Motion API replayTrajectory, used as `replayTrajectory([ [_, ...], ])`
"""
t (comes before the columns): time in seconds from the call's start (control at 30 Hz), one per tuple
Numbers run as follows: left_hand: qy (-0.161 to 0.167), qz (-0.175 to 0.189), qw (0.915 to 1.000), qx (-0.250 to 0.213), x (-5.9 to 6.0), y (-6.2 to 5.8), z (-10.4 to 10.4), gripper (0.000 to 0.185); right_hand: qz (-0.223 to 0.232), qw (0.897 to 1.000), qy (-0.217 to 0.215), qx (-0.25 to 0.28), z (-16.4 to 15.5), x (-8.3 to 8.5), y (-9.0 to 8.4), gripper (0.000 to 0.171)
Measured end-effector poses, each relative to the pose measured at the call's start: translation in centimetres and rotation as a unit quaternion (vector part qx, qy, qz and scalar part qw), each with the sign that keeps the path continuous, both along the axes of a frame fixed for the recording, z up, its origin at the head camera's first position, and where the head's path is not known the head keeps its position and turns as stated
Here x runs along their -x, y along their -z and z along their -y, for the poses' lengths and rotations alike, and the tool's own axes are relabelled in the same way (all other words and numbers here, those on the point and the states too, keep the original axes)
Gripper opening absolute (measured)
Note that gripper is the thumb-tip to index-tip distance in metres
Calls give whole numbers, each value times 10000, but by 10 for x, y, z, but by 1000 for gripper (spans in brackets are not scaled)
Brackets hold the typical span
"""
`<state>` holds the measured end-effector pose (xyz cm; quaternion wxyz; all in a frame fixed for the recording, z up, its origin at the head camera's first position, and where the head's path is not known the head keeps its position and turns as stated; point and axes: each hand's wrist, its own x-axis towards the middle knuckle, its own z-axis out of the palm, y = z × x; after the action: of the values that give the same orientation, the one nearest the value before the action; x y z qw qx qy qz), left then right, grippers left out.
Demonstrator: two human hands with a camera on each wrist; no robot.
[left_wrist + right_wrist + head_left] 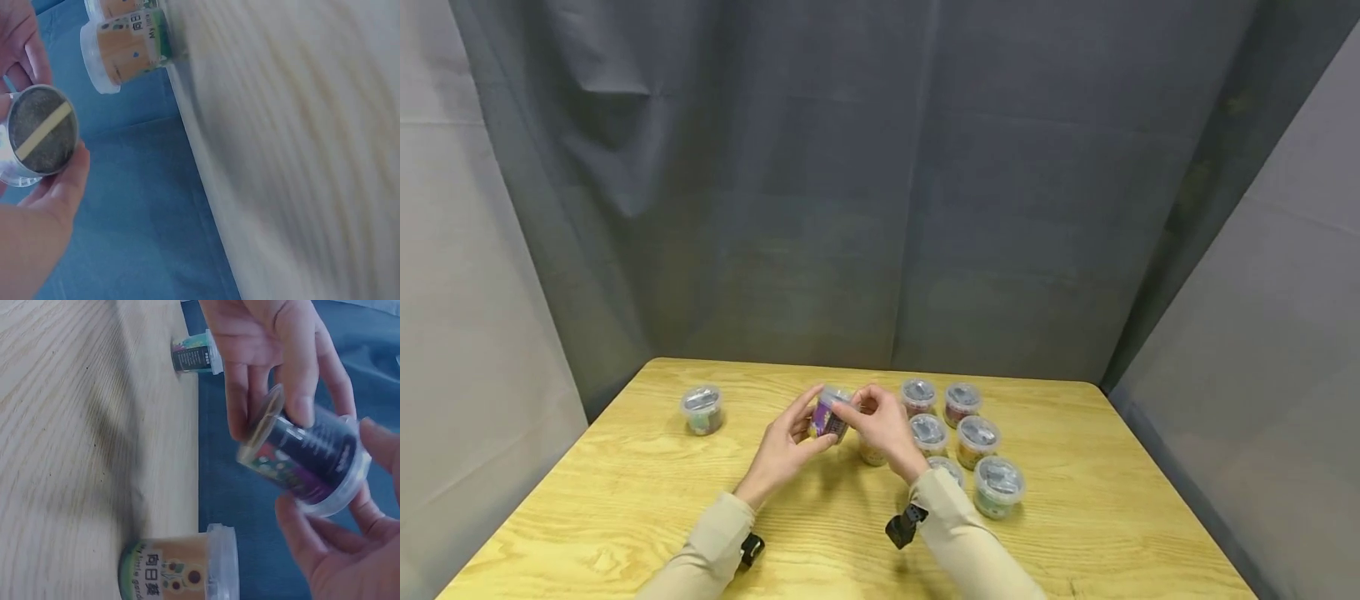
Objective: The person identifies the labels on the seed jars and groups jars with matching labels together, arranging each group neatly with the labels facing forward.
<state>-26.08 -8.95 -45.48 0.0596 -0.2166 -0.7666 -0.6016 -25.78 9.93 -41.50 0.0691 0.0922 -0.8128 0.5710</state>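
Above the middle of the table, my left hand grips the side of a small lidded plastic cup with a purple and dark printed label. From the other side, my right hand holds the same cup by its clear lid end, thumb and fingers around the rim. The cup is tilted. Its round dark base, crossed by a pale yellow strip, faces the left wrist camera. In the right wrist view the clear lid points toward the right fingers.
Several similar lidded cups stand in rows to the right, one partly hidden behind my right hand. An orange-labelled cup with sunflowers stands close by. A lone cup sits at the left of the wooden table. Dark cloth hangs behind.
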Motion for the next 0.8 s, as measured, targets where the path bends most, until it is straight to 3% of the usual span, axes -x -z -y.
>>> replayTrajectory([
  [0.1,-297,-86,9993,208,-1,0,-4,77,-187,9983,264,-474,1,-2,-2,34],
  [0.2,-447,-206,9978,449,-2,-3,-7,77,-289,9975,375,-521,-1,-2,-1,33],
  [0.43,81,-165,9992,366,1,-1,-7,77,-182,9996,-53,231,-13,2,5,31],
  [0.5,82,-191,9994,270,1,-1,-8,77,-122,9992,-136,360,-14,3,6,31],
  [0.7,-456,-634,9952,591,0,0,-16,78,-51,9998,43,200,-14,0,2,32],
  [0.8,-555,-812,9916,834,0,0,-19,79,-97,9998,172,-11,-15,0,1,33],
])
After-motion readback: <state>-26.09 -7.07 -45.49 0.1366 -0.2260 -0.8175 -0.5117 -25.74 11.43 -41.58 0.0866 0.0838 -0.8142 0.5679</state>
